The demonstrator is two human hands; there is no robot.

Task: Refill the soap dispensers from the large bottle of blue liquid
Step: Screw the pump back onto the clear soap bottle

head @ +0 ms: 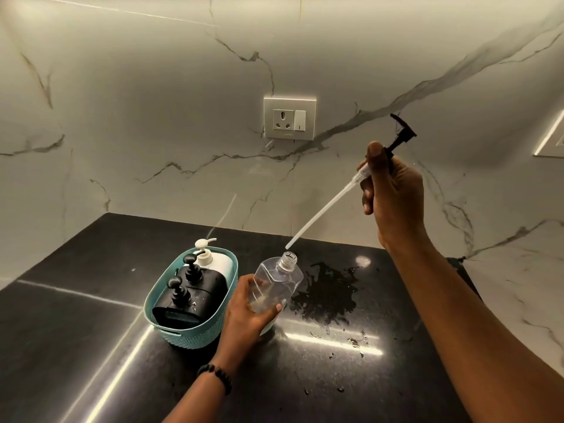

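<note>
A clear, empty dispenser bottle [279,280] stands tilted on the black counter, its threaded neck uncapped. My left hand [247,309] grips its lower body. My right hand [392,190] is raised to the right and holds the black pump head [403,132] with its long white tube [320,209]. The tube's tip hangs just above the bottle's neck, outside it. The large bottle of blue liquid is not in view.
A teal basket [171,328] left of the bottle holds two black pump dispensers [186,297] and a white pump bottle [213,257]. Spilled liquid [329,291] and droplets wet the black counter [76,331] to the right. A wall socket [290,119] sits on the marble backsplash.
</note>
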